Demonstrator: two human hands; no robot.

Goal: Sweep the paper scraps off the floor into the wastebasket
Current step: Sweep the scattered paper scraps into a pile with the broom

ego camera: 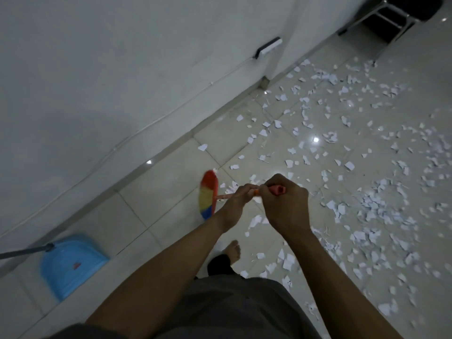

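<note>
I hold a broom with an orange handle in both hands. My right hand grips the handle's top end, and my left hand grips it just below. The broom's head, with red, yellow and blue bristles, rests on the tiled floor ahead of my hands. White paper scraps lie scattered over the floor to the right and far right, with a thicker pile near the middle right. No wastebasket is in view.
A blue dustpan with a grey handle leans at the wall's base on the left. A white wall with a cable and a power strip runs diagonally. Chair legs stand at the top right. My bare foot is below my hands.
</note>
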